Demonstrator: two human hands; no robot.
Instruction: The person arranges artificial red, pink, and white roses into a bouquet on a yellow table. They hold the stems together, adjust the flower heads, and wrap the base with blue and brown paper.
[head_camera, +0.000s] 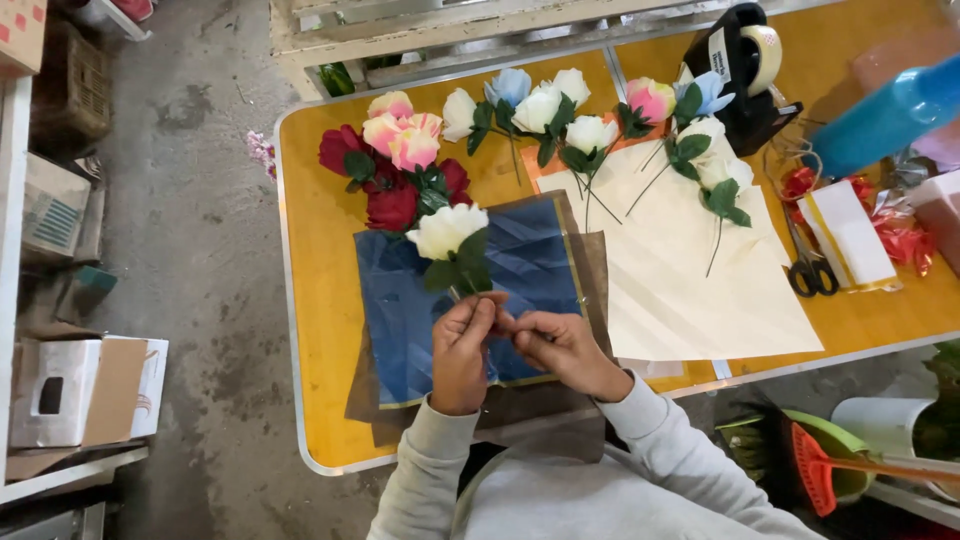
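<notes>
Yellow tabletop (320, 300), blue wrapping sheet (400, 310) | left hand (460, 355) and right hand (560, 345) both pinch white rose (447, 230) stem | likely light, springy, petals crushable; grip low stem.

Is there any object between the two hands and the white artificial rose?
No. Both the left hand and the right hand already pinch the thin stem of the white artificial rose above the dark blue wrapping sheet. The other flowers lie further back on the yellow table.
</notes>
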